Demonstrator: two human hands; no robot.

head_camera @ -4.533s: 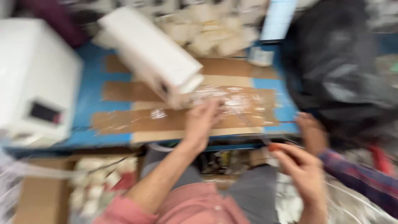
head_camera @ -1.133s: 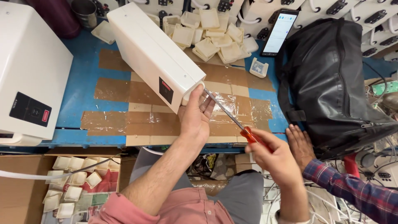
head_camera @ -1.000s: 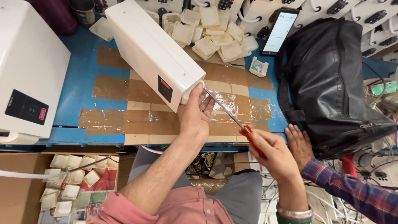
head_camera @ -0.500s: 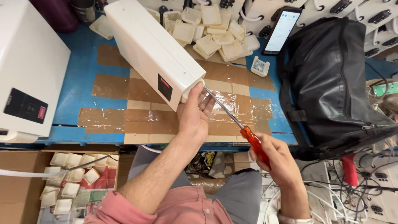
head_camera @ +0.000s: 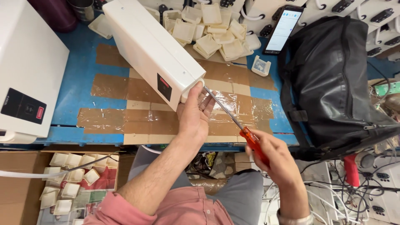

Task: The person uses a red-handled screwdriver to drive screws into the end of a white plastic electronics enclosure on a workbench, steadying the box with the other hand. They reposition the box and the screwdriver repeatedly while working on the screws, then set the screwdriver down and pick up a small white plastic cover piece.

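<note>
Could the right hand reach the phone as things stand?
Probably not at once: the right hand grips the screwdriver, and the phone leans far across the bench beside the black bag.

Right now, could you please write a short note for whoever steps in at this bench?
Left hand: steadies the near end of the long white casing, which lies tilted on the taped blue bench.
Right hand: grips the red-handled screwdriver, tip at the casing's near end.
Done: tool is lined up at the casing end.
Left: whether the screw is in or out cannot be seen. Small white caps lie piled beyond the casing.
</note>
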